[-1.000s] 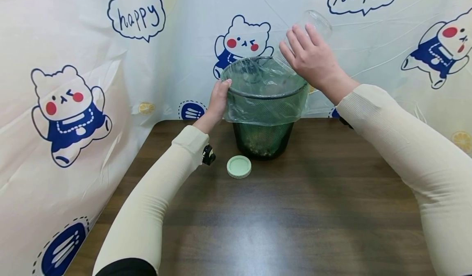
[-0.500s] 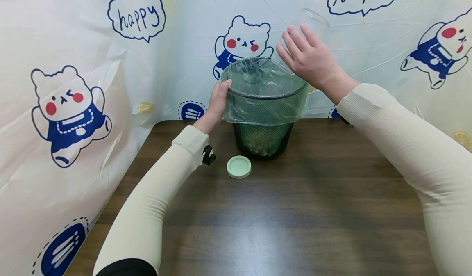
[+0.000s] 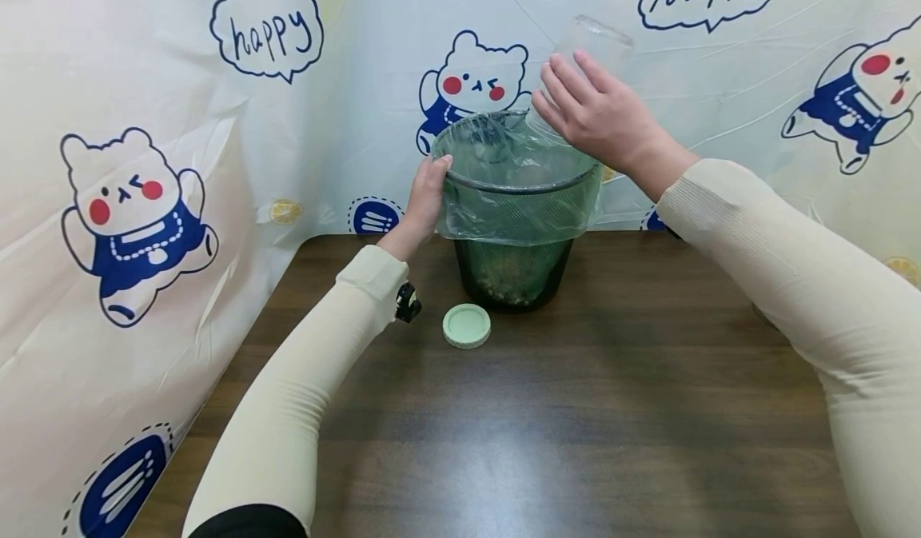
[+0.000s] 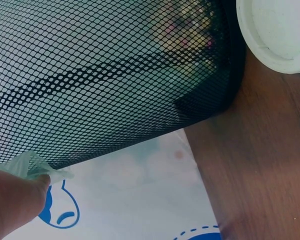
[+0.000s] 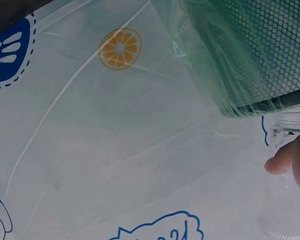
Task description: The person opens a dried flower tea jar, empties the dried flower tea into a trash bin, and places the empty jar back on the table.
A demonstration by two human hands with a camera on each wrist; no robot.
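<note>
A black mesh wastebasket [image 3: 512, 270] stands on the table, lined with a thin green plastic bag [image 3: 518, 218] folded over its rim. My left hand [image 3: 424, 198] grips the rim and bag at the left side; its thumb presses the bag in the left wrist view. Above the right side of the rim, my right hand [image 3: 600, 118] holds a clear jar [image 3: 597, 38] tipped with its mouth down toward the basket. The right wrist view shows the jar [image 5: 285, 205] by the rim, a few small bits near its neck. Small mixed pieces [image 4: 182, 30] show through the mesh at the basket's bottom.
A pale green round lid [image 3: 466, 325] lies on the brown wooden table [image 3: 547, 410] just in front of the basket. Behind and to the left hangs a printed cloth [image 3: 345, 82] with cartoon bears.
The jar and my right hand have shifted slightly left, and the jar has tilted more upright with its base up. My left hand, the basket and the lid stay put.
</note>
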